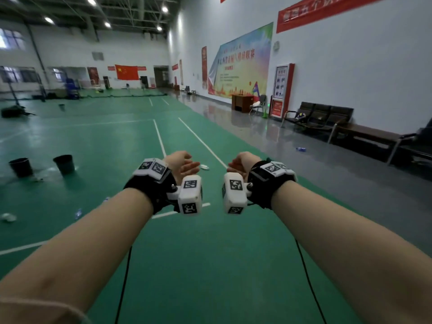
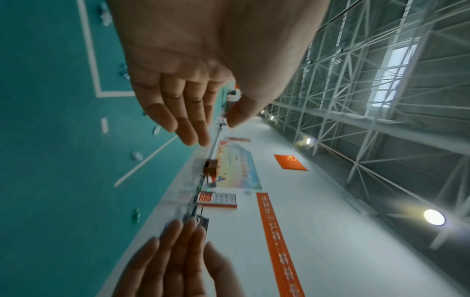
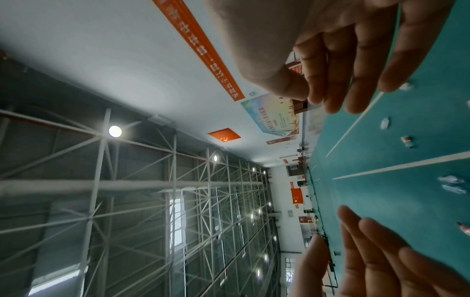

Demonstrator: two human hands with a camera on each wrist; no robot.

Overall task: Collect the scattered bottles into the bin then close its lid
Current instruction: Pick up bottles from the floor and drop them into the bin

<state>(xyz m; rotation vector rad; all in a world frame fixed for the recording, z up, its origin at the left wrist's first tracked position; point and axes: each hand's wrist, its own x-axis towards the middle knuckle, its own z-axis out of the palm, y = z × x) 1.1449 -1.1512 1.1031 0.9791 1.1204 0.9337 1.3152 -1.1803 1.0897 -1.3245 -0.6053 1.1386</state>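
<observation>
Both forearms fill the near view, stretched forward over the green floor [image 1: 210,265], each wrist strapped with a black band carrying white tagged boxes. Left hand [image 1: 181,164] and right hand [image 1: 240,163] are raised side by side, palms facing each other, well apart from any object, holding nothing. Left fingers [image 2: 183,120] are straight and lightly together, thumb slightly off to the side. Right fingers [image 3: 338,84] are loosely bent, relaxed, thumb near the index tip but nothing between them.

Bottles lie scattered on the floor (all beyond reach of the fingers):
- a crushed clear one [image 1: 204,166] just past the left fingers, between the two hands in the head view
- one with a blue label [image 1: 301,149] far right of the right fingers, on the grey strip near the benches [image 1: 327,118]
- two more [image 1: 78,213] and [image 1: 8,217] left of the left forearm
- the right wrist view shows several more on the court, including a clear pair [image 3: 452,183]

Two black bins [image 1: 64,163] and [image 1: 21,167] stand upright and open, far left of the left fingers, side by side, not touching. Can't tell from these views whether either has a lid.
</observation>
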